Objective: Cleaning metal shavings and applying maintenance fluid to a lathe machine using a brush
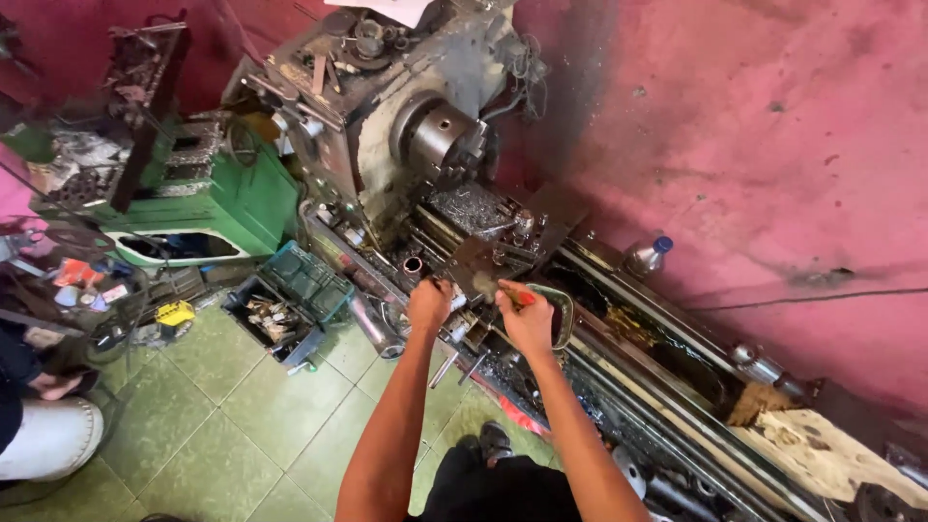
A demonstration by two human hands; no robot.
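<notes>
I look down on a grimy metal lathe [619, 338] that runs from upper left to lower right. Its round chuck [443, 138] faces the carriage [488, 259]. My left hand [428, 304] is closed on a part at the carriage's near edge; what it grips is hidden by the fingers. My right hand [525, 319] holds a small red-orange handled tool [522, 296] just beside a curved greenish-grey metal piece [561, 311]. Both hands are close together at the front of the carriage.
A green cabinet [237, 198] stands left of the lathe, with crates of metal parts [280, 314] on the green tiled floor. A bottle [646, 256] stands behind the bed by the pink wall. Another person's leg [48, 435] is at the left edge.
</notes>
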